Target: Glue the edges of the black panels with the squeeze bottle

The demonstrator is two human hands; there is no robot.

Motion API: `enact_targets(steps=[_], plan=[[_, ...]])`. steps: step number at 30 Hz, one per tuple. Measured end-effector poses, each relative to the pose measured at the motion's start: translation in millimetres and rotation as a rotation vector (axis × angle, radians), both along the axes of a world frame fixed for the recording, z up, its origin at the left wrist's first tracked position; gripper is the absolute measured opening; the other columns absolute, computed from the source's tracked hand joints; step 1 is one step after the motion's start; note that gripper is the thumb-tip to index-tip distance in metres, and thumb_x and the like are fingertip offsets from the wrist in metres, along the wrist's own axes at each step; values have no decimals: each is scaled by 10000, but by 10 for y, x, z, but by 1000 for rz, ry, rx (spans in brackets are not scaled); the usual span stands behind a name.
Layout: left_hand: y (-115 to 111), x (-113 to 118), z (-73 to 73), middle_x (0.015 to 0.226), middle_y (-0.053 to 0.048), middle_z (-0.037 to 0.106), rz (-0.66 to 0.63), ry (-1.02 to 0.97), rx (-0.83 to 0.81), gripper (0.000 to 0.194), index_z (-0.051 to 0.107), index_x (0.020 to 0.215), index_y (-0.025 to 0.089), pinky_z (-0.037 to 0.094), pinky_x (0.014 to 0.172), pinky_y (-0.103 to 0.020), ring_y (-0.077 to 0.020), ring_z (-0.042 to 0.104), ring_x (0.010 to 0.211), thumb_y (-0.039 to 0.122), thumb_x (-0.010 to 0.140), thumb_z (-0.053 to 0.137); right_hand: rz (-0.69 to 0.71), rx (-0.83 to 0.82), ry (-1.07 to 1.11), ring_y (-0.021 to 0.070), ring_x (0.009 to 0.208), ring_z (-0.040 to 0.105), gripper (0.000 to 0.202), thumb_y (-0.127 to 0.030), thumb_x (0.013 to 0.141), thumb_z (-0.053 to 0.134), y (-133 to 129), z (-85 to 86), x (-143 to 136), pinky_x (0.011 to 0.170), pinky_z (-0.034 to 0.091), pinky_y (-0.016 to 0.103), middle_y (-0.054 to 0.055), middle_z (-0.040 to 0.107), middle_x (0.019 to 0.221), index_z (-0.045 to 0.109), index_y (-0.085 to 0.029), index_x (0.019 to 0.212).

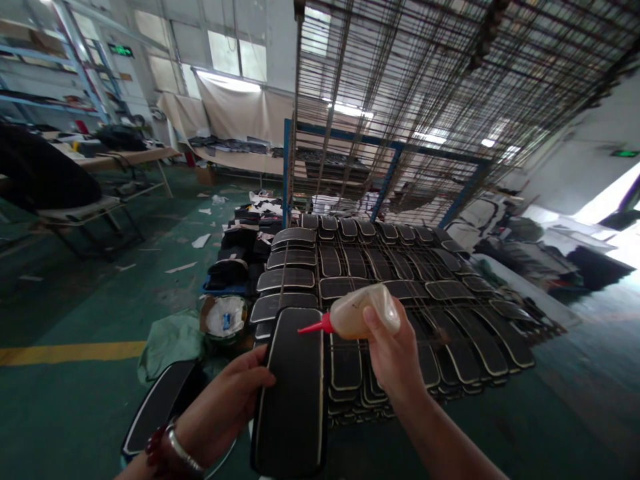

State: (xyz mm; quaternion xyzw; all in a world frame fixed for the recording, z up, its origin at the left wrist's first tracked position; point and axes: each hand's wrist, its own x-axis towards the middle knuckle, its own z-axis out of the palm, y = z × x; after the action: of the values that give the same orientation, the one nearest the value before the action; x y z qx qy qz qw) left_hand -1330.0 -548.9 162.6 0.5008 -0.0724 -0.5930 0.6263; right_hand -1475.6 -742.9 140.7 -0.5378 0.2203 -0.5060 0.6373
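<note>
Bottle (353, 315) sits clasped in my right grip (393, 343), its red nozzle (316, 326) over the black panel (293, 400) that my left grip (243, 385) pinches by its edge.

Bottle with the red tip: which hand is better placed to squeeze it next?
Probably the right hand: it grips the bottle, whose red tip points across the black panel. The left hand is busy holding the panel's edge.

We see from one head-worn camera, facing forward and down toward the wire rack (287, 170) — our left hand (245, 381) and right hand (394, 341) close to the lens in front of it, the windowed wall (279, 47) well beyond it.
</note>
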Motion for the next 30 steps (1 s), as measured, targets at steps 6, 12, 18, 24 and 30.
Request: enact_targets(steps=[6,12,18,24,30], plan=[[-106,63,-57,1002,-128,852,-31,-1,-44,380,722,1132,119,635,825,-383,-267,806,870,37,769,647,82,-10,82,310,994,690,446,-475,867,902,227,-136,-229,948,563,445,75,729,1087,700,-245,1192],[-237,149,-59,861,-80,846,-35,26,9,298,723,980,147,635,707,-343,-249,801,744,14,717,677,207,10,133,363,971,719,490,-509,818,928,355,89,-503,871,590,470,127,752,1060,725,-243,1177],[-372,141,-107,834,-77,840,-195,102,-52,268,753,949,161,621,679,-313,-262,806,812,31,720,704,9,-107,22,374,1116,685,442,-446,869,915,138,127,-570,990,548,562,115,735,1179,677,-291,1207],[-596,116,-143,941,-94,854,-203,61,2,326,764,1003,162,635,645,-316,-300,813,896,77,689,778,124,167,-75,353,1033,719,424,-396,886,906,211,-198,-776,901,610,496,125,751,1114,702,-244,1226],[-929,83,-503,1001,-56,870,-136,28,71,578,760,1198,250,680,731,-392,-361,799,1020,111,646,862,-73,752,-381,261,865,742,413,-318,671,1023,-250,-355,-1509,545,577,229,91,772,970,782,-196,983]])
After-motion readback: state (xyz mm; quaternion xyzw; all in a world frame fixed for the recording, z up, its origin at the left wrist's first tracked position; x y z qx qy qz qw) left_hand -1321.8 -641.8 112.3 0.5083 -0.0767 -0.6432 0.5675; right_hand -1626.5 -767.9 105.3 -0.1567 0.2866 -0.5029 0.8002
